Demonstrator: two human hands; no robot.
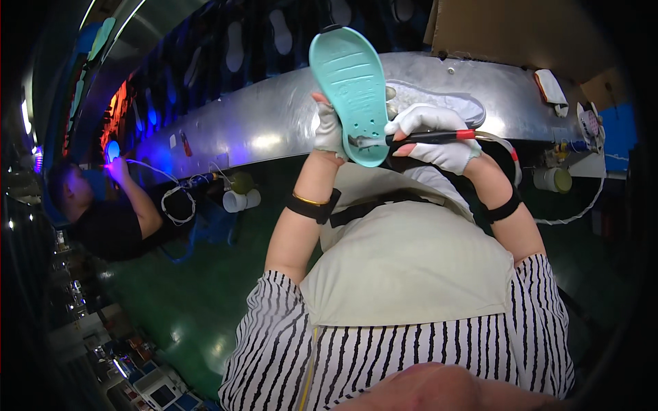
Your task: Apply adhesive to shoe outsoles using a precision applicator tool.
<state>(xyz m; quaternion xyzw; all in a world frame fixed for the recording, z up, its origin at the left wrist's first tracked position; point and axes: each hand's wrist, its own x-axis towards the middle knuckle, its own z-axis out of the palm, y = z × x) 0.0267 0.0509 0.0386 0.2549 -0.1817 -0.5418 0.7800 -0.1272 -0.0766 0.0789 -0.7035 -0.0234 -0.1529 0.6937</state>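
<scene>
My left hand (329,130), in a white glove with bare fingertips, is closed around the lower left edge of a mint-green shoe sole (351,75). The sole stands heel-end toward me, with grooves across its far half and small dark holes near the heel. A gloved right hand (439,151) of mine grips a brush (428,137) with a black and red handle and a hose running from its end. Its bristle tip meets the sole's heel. Beyond my right hand, a white sole-shaped piece (452,103) lies on the metal ledge.
The metal ledge (267,103) curves across in front of me, with a dark row of soles behind it. A cardboard box (507,34) stands far right, near a white cloth (552,92). Small tubs (240,200) hang below. At left sits another person (103,205).
</scene>
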